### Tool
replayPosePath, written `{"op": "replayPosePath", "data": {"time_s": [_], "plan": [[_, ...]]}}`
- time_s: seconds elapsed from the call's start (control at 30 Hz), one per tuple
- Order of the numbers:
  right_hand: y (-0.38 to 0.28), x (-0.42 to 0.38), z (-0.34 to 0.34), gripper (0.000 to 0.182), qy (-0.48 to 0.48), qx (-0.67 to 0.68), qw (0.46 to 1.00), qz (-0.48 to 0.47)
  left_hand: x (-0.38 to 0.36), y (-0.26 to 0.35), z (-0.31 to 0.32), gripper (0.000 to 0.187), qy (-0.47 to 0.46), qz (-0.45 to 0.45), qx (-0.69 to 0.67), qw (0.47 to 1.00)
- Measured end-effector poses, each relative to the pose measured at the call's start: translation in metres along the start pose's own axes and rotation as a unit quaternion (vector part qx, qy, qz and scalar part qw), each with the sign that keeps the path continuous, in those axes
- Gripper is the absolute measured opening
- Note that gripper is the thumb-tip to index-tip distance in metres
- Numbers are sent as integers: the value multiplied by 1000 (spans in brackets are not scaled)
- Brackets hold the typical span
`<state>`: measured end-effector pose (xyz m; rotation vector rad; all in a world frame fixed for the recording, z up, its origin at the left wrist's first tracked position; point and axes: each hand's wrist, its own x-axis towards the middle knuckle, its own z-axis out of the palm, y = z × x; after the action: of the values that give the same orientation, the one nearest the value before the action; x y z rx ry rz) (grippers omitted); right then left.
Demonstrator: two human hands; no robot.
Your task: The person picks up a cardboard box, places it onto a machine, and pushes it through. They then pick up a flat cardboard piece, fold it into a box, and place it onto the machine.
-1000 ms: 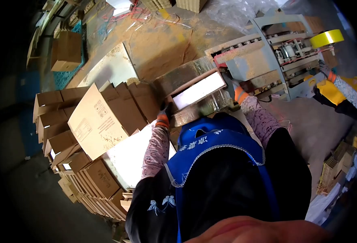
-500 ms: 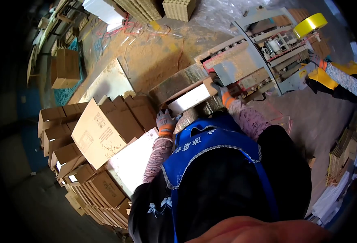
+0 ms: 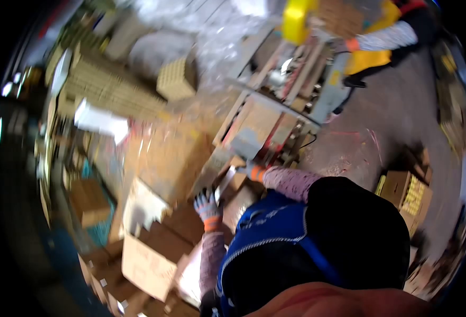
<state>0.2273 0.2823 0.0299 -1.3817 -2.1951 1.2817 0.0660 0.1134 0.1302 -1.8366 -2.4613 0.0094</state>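
Observation:
A long cardboard carton [image 3: 237, 181] with a white face lies on the bench in front of my apron, partly hidden between my hands. My left hand [image 3: 208, 205], in a grey glove with an orange cuff, is open with fingers spread at the carton's left end. At its other end is my right hand [image 3: 254, 170], gloved alike; blur smears its fingers against the carton. Just beyond that hand stands the carton-sealing machine [image 3: 264, 121] with a grey plate at its mouth. A yellow tape roll [image 3: 297, 21] sits on top of the machine.
A co-worker's gloved hand [image 3: 340, 46] is at the machine's far side. Folded cartons [image 3: 148, 267] crowd my left. Stacked honeycomb-like blocks [image 3: 116, 84] and clear plastic sheeting [image 3: 211, 37] lie beyond. An open carton with yellow contents [image 3: 413, 195] stands at right.
My view has swung right, so the scene sits further left and is blurred. My left hand's fingers are now spread at the carton's end; my right hand stays near the other end.

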Motion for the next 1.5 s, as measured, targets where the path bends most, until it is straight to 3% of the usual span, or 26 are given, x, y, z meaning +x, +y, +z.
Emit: {"op": "replayPosePath", "data": {"time_s": [0.03, 0.07, 0.1, 0.13, 0.17, 0.2, 0.23, 0.3, 0.47, 0.53, 0.57, 0.63, 0.7, 0.83, 0.9, 0.93, 0.97, 1.03, 1.17, 1.23, 1.3, 1.33, 1.37, 1.4, 1.43, 1.5], "plan": [[-8, -3, -13, 79, -18, 3, 1000, -9, 12, -3, -4, 83, 25, 32, -17, 999], [12, 11, 8, 77, -90, 11, 994, 62, 23, -11, 1, 89, 26, 8, -20, 999], [13, 13, 11, 79, -46, -36, 998, 31, 30, -17, 10, 94, 25, -23, -25, 999], [6, 4, 8, 86, 15, 17, 999, 34, 24, -18, 26, 100, -108, -30, -125, 986], [11, 14, 8, 95, -99, 9, 993, 65, 12, -16, 39, 105, -241, -41, -216, 945], [3, 4, 1, 93, -92, 86, 990, 58, -4, -5, 36, 106, -205, 4, -112, 972], [13, 10, 17, 90, -60, 26, 997, 48, -15, 11, 35, 106, -159, 46, -7, 986], [26, 13, 37, 88, 6, -51, 999, 17, -29, 21, 58, 106, -126, -26, 9, 992], [-15, -31, -49, 85, -153, 46, 985, 61, -14, 10, 59, 99, -157, 4, -42, 987], [15, -57, -48, 72, -60, 44, 997, -37, 1, 25, 58, 98, -147, 12, -34, 989], [26, -65, -58, 72, -60, 40, 997, -38, 10, 34, 58, 98, -141, 19, -25, 990], [39, -77, -83, 47, -89, 125, 988, -21, 35, 57, 61, 97, -125, 13, -27, 992], [36, -79, -90, 44, -116, 97, 988, -25, 50, 69, 64, 95, -115, 15, -40, 992], [-22, -64, -95, 38, -193, 64, 976, -77, 85, 87, 68, 83, -21, 46, -148, 988], [-68, -55, -97, 33, -226, 156, 952, -133, 99, 81, 94, 78, 14, 73, -226, 971], [-87, -50, -94, 31, -231, 181, 945, -145, 99, 77, 87, 75, -14, 65, -262, 963], [-102, -43, -86, 29, -242, 205, 936, -154, 90, 75, 90, 57, 121, 56, -303, 944], [-118, -21, -68, 33, -285, 100, 934, -192, 74, 62, 96, 48, 82, -12, -456, 886], [-154, 3, -11, 36, -379, 226, 872, -212, -36, 20, 6, 31, 117, -242, -393, 879], [-194, -2, 14, 37, -435, 241, 836, -232, -99, 1, -35, 24, 235, -226, -368, 871], [-238, -5, 34, 39, -473, 265, 804, -244, -151, -5, -60, 21, 351, -415, -478, 691], [-262, -6, 48, 42, -458, 181, 811, -315, -182, -25, -44, 21, 450, -463, -487, 588], [-280, -8, 63, 44, -435, 97, 809, -382, -201, -43, -83, 23, 527, -506, -452, 511], [-298, -16, 80, 48, -434, 126, 810, -373, -235, -76, -77, 30, 592, -517, -411, 462], [-318, -21, 97, 53, -430, 152, 811, -367, -255, -110, -83, 38, 657, -486, -303, 490], [-335, 8, 173, 58, -422, 233, 803, -349, -294, -169, -87, 40, 611, -585, -82, 527]]}}
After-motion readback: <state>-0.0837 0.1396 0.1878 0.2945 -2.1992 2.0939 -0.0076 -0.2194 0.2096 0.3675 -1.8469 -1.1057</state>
